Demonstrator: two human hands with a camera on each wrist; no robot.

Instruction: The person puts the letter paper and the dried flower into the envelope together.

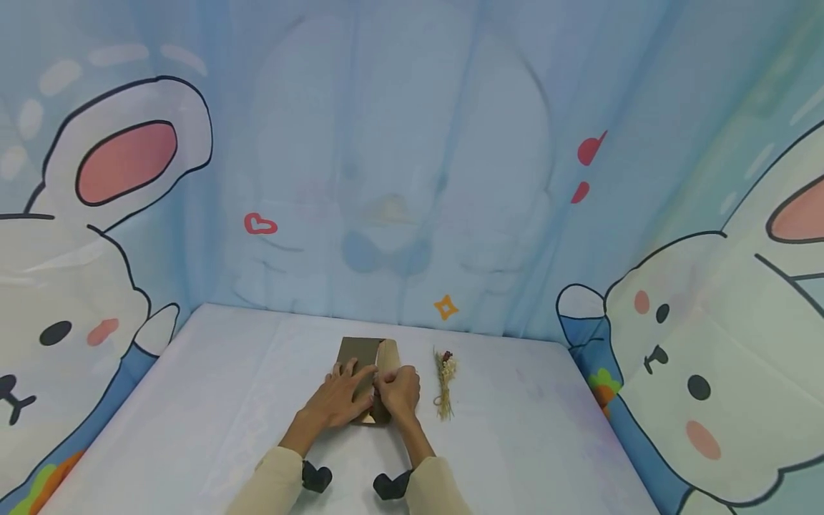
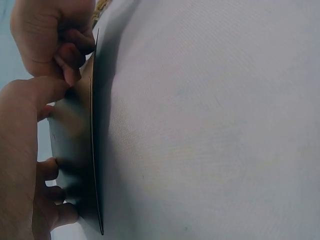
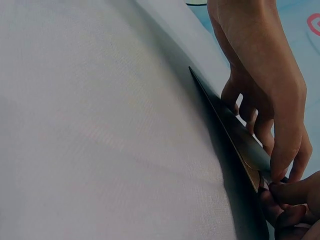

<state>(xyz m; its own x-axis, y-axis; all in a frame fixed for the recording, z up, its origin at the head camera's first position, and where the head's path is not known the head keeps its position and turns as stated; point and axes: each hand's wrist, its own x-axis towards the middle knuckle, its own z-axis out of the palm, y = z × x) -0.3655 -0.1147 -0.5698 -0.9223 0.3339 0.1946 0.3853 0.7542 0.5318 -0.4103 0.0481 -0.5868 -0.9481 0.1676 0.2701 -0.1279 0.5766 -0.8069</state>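
A flat, dark brown card-like packet [image 1: 359, 349] with a tan folded strip [image 1: 389, 353] along its right side lies on the white table. My left hand [image 1: 337, 398] rests on the dark face with its fingers spread, its thumb close to the right hand. My right hand [image 1: 400, 392] has curled fingers and pinches the packet's strip near its inner edge. In the left wrist view the packet's long thin edge [image 2: 93, 145] stands slightly off the cloth. The right wrist view shows both hands meeting at the strip; the exact pinch point is partly hidden by fingers.
To the right of the packet lies a small bunch of dried flowers [image 1: 445, 379], its stems toward me. The table [image 1: 534, 422] has a white cloth. A blue curtain [image 1: 399, 143] printed with rabbits hangs behind and at both sides.
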